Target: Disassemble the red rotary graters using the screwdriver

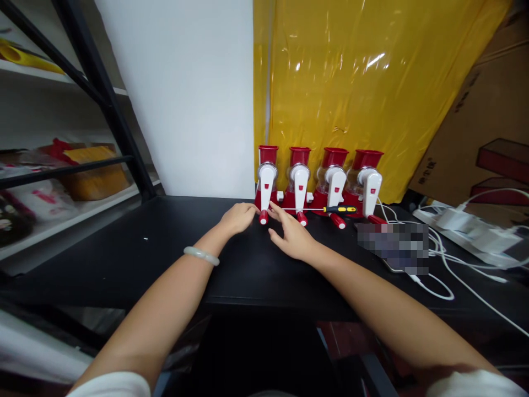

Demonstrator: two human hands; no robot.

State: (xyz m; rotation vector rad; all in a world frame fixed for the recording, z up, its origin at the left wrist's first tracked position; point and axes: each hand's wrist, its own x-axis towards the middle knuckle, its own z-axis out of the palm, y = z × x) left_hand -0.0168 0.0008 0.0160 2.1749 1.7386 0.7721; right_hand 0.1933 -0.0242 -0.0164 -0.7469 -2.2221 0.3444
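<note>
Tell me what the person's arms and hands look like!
The left sleeve and right sleeve are white and short. A smooth, pale bracelet circles the left arm. The left hand and right hand wear no gloves.

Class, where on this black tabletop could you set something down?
Left: tabletop between the black rack and left forearm, bar a white speck. A smaller patch between both forearms. Crowded: beyond the right hand, with four graters and a screwdriver; the right, with cables and a power strip.

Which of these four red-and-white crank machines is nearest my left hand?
The leftmost machine: its red handle grip is beside your left hand; the other three stand farther right.
</note>
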